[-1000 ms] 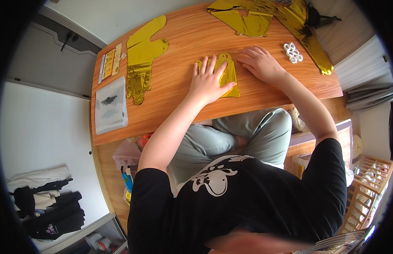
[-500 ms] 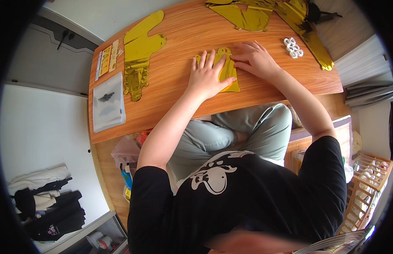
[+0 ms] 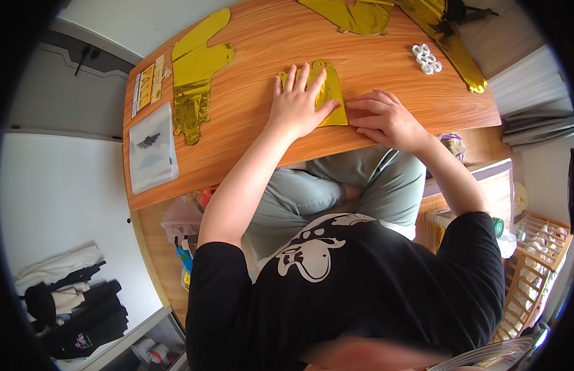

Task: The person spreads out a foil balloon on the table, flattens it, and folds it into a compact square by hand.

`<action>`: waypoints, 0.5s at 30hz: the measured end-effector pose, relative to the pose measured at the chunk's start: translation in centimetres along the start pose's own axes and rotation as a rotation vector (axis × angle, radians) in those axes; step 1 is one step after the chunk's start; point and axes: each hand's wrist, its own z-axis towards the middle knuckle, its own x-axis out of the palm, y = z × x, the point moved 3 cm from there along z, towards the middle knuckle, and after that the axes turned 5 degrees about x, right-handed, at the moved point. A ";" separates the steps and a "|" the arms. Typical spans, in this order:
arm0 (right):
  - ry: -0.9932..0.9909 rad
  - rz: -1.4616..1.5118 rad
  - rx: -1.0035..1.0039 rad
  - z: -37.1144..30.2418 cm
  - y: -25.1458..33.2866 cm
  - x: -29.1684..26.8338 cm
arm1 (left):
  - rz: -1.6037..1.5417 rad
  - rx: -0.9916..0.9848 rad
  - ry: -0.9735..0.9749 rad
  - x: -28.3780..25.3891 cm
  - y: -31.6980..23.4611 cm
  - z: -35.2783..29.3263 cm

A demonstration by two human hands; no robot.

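Observation:
My left hand (image 3: pixel 297 105) lies flat with its fingers spread, pressing on a folded gold foil balloon (image 3: pixel 334 112) near the front of the table. Part of the folded foil is hidden beneath that palm; its upper end shows a small tab with a red mark. Beside the foil's lower right corner rests my right hand (image 3: pixel 389 120), its fingers loosely bent, a little apart, and pointing left at the foil edge. Nothing shows in its grasp. Farther left is a flat, unfolded gold foil balloon (image 3: pixel 200 68).
On the wooden table (image 3: pixel 250 117), a clear plastic bag (image 3: pixel 152 151) and printed cards (image 3: pixel 149 83) lie at the left. White ring-shaped rolls (image 3: pixel 426 60) sit at the right. More gold foil (image 3: pixel 361 17) stretches along the far right, near a black object (image 3: pixel 466 12).
My right hand has slid from the foil's upper right edge down toward its lower right corner. The left hand stays pressed flat on the foil. The view has shifted slightly.

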 end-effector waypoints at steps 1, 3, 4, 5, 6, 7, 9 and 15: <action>0.007 -0.031 -0.010 0.0 0.0 0.0 | -0.001 0.001 0.001 0.0 0.0 0.0; 0.014 -0.059 -0.022 0.2 -0.1 0.1 | -0.001 -0.003 0.007 0.0 0.0 0.0; 0.034 -0.076 -0.040 0.4 -0.2 0.0 | -0.001 -0.004 0.008 0.0 0.0 0.0; 0.055 -0.094 -0.058 0.5 -0.3 0.0 | 0.002 -0.003 0.007 0.0 0.0 0.0; 0.055 -0.093 -0.059 0.6 -0.4 -0.1 | 0.005 -0.002 0.006 -0.1 -0.1 0.0; 0.073 -0.116 -0.105 0.7 -0.5 -0.2 | 0.006 -0.002 0.007 -0.1 -0.2 0.0; 0.091 -0.136 -0.151 0.8 -0.8 -0.3 | 0.041 -0.003 -0.013 -0.2 -0.4 0.0; 0.148 -0.148 -0.264 1.1 -1.0 -1.0 | 0.041 -0.008 -0.012 -0.2 -0.3 -0.1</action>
